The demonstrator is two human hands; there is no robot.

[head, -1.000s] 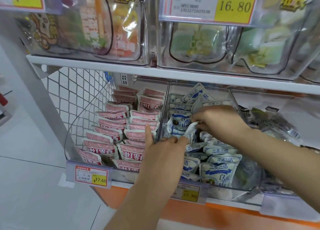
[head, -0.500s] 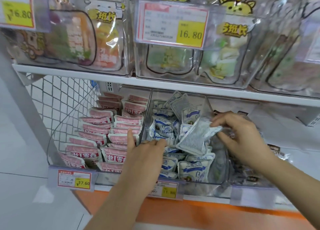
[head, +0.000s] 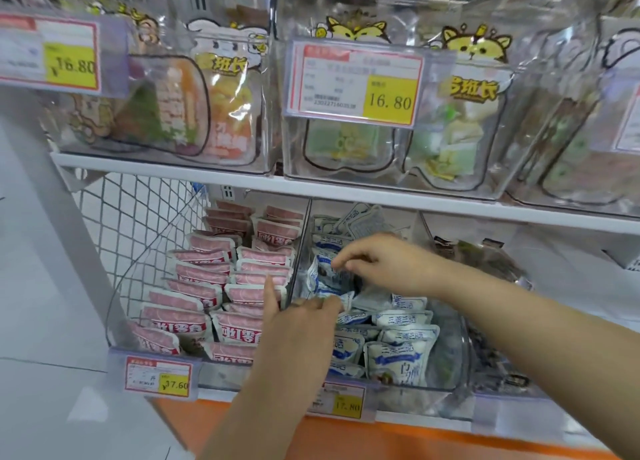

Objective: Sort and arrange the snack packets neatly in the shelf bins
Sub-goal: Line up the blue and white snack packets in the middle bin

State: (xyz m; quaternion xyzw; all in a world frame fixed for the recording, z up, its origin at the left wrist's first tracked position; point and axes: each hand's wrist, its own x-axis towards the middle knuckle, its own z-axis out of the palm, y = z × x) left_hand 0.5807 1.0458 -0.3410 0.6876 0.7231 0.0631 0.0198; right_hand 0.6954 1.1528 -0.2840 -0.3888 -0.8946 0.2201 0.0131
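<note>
Blue-white packets [head: 401, 355] are being straightened by the bin's [head: 446, 373] left wall. One is pinched by the right hand [head: 388, 265], one held by the left hand [head: 298, 324]. Upright seating is likely required next.

Pink packets [head: 221, 286] fill the bin left of blue packets [head: 398, 338]
</note>
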